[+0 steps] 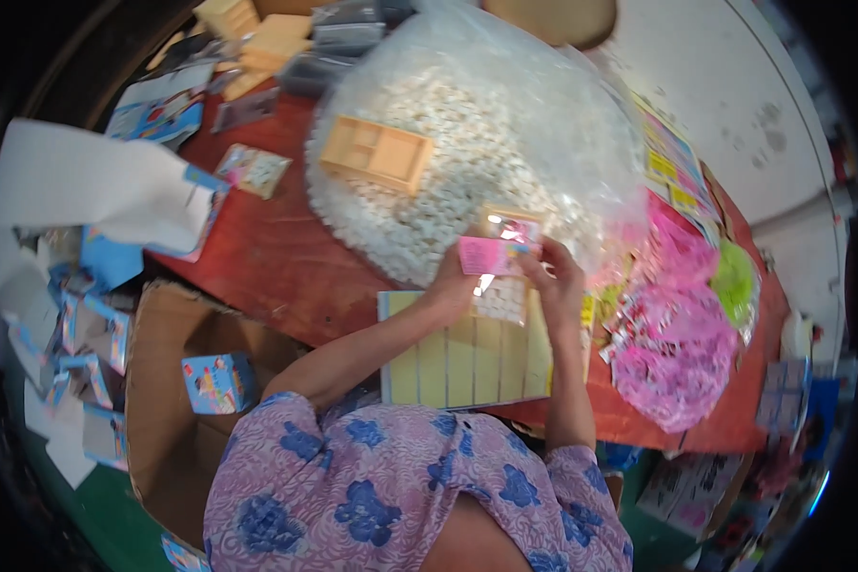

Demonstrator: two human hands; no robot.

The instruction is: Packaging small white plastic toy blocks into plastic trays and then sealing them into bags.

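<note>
Pink card (481, 255) in hands (562, 275); tan tray (400, 160), plastic bag (534, 81) beyond.

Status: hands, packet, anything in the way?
Left hand, right hand: both on pink card. Clear packet showing below the card. Tray beyond, on white heap; nothing seen blocking the hands.
</note>
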